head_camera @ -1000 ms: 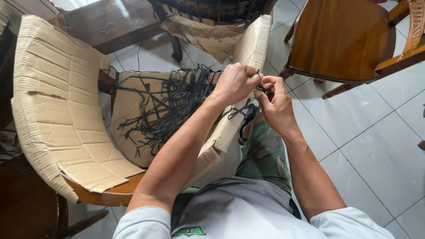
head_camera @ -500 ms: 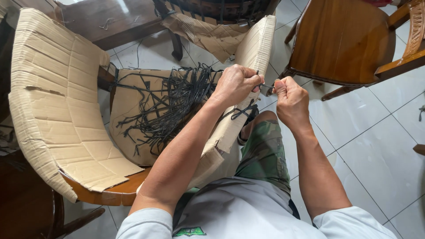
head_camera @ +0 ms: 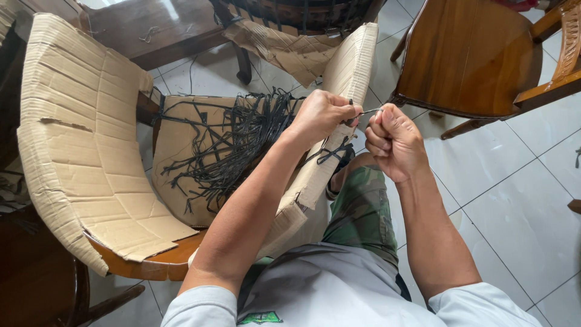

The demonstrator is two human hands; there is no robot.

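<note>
A wooden chair (head_camera: pixel 157 261) wrapped in corrugated cardboard (head_camera: pixel 72 145) stands before me, with a heap of black straps (head_camera: pixel 236 151) lying on its seat. My left hand (head_camera: pixel 324 115) is closed over the cardboard-covered armrest (head_camera: pixel 348 79), pinching a black strap (head_camera: pixel 336 151) tied around it. Just to the right, my right hand (head_camera: pixel 393 142) is a fist gripping the thin strap end (head_camera: pixel 369 111) stretched between both hands. The knot itself is partly hidden by my fingers.
A polished wooden chair (head_camera: pixel 472 54) stands at the upper right on the white tiled floor (head_camera: pixel 520 206). Another dark chair (head_camera: pixel 302 12) and torn cardboard (head_camera: pixel 284 51) lie beyond. A dark wooden piece (head_camera: pixel 36 284) sits at the lower left. My knee in camouflage trousers (head_camera: pixel 363 200) is below my hands.
My right hand has pulled away to the right from the left hand, drawing the strap end taut between them. The left hand stays on the armrest.
</note>
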